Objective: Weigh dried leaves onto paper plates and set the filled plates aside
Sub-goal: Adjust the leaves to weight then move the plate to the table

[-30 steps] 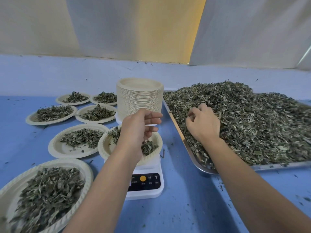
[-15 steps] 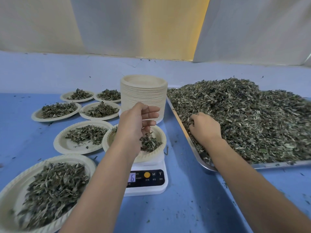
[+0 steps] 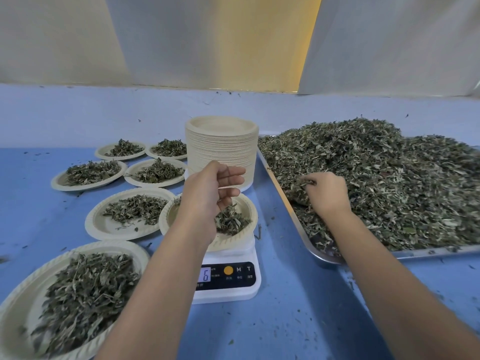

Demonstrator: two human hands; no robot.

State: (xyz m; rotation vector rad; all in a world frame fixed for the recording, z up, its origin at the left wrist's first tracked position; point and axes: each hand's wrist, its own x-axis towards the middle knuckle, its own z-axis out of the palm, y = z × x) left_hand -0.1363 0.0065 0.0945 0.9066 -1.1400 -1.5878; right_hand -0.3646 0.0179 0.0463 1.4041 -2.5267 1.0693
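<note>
A blue worktop (image 3: 285, 320), flecked with leaf crumbs, fills the scene. At its near left corner lies a large filled plate (image 3: 114, 246), heaped with dark dried leaves (image 3: 85, 294).

Just right of it, near the middle of the near edge, stands a white scale (image 3: 228, 289); its display shows a 6. On the scale sits a paper plate (image 3: 235, 240) with a small pile of leaves on its right half. The left hand (image 3: 207, 193) hovers over this plate, fingers loosely stretched out and grasping nothing.

Along the worktop's right edge lies a metal tray (image 3: 324, 258) carrying the main heap (image 3: 389, 183) of leaves. The right hand (image 3: 327, 193) is sunk into the near left part of that heap, fingers curled round a clump of leaves.

Just left of the scale lies a second filled plate (image 3: 96, 224). Farther back, toward the left edge, four more filled plates (image 3: 59, 181) sit in two rows.

Behind the scale, beside the tray's far left corner, rises a tall stack of empty plates (image 3: 222, 152). Beyond the far edge hang pale wall panels (image 3: 181, 40).
</note>
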